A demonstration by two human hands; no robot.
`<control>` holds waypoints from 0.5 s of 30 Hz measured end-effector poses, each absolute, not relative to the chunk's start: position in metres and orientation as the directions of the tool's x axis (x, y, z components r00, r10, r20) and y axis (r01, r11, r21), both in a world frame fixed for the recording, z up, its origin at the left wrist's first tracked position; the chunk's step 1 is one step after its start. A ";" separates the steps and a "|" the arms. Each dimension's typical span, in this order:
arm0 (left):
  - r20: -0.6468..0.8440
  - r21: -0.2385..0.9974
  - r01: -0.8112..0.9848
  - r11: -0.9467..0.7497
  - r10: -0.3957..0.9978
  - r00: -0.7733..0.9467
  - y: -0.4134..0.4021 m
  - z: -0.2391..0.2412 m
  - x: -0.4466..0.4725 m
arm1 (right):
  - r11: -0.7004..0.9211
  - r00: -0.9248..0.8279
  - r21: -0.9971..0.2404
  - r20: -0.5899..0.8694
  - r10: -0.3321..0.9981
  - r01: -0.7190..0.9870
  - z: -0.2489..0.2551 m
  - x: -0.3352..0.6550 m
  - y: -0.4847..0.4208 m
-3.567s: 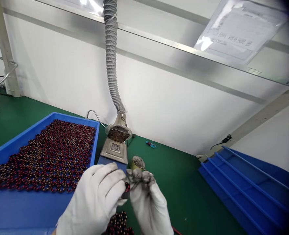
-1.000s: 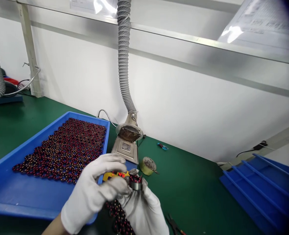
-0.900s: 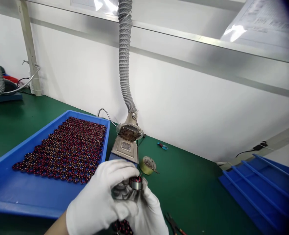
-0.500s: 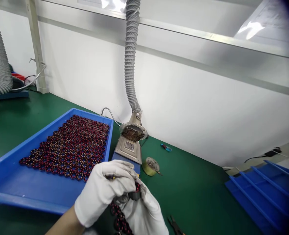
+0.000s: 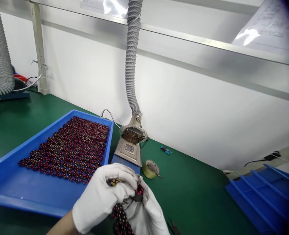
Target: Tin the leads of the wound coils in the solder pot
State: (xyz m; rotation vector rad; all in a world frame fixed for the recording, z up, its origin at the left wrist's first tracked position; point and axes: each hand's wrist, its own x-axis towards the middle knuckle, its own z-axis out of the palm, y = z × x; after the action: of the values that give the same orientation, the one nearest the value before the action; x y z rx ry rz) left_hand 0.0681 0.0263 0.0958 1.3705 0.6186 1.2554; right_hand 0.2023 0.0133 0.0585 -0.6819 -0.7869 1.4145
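In the head view, my left hand [image 5: 102, 195], in a white glove, is closed, its fingertips against a small black ring-shaped coil [image 5: 138, 193] with red windings inside. A yellow-and-black thing [image 5: 113, 181] shows in the curl of the same hand; its kind cannot be made out. My right hand [image 5: 149, 209], also gloved, pinches the coil from the right side. Just below the fingers is a cluster of similar red-and-black coils [image 5: 121, 220], partly cut off by the frame's edge. The fingertips hide part of the held coil.
A blue tray [image 5: 40, 199] with rows of coils [image 5: 73, 147] lies left. Behind my hands stand a metal solder pot [image 5: 128, 150] under an exhaust hose [image 5: 132, 65] and a round tin [image 5: 150, 169]. Pliers [image 5: 173, 227], small cutters [image 5: 165, 150] and blue ribbed panels [image 5: 264, 195] lie right.
The held coil has turned slightly and shows more of its red windings. More of the yellow-and-black thing shows in my left hand. Both hands have shifted slightly down.
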 end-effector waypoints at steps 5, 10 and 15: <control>0.253 0.810 -0.574 -0.121 0.955 0.156 0.026 0.094 0.061 | -0.046 -0.130 -0.831 0.032 0.991 -0.554 0.045 0.214 0.027; 0.193 0.958 -0.266 -0.104 0.922 0.335 0.025 0.104 0.056 | 0.054 -0.041 -0.816 0.096 0.995 -0.576 0.033 0.215 0.022; 0.413 0.909 -0.194 -0.370 0.864 0.288 0.024 0.096 0.062 | 0.215 0.148 -0.861 0.165 0.975 -0.461 0.041 0.218 0.021</control>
State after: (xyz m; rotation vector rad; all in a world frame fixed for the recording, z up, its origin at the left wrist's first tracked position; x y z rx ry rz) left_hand 0.0618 0.0237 0.0963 1.5318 0.6427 1.2957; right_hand 0.2185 0.0214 0.0412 -0.7548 -0.8596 1.1872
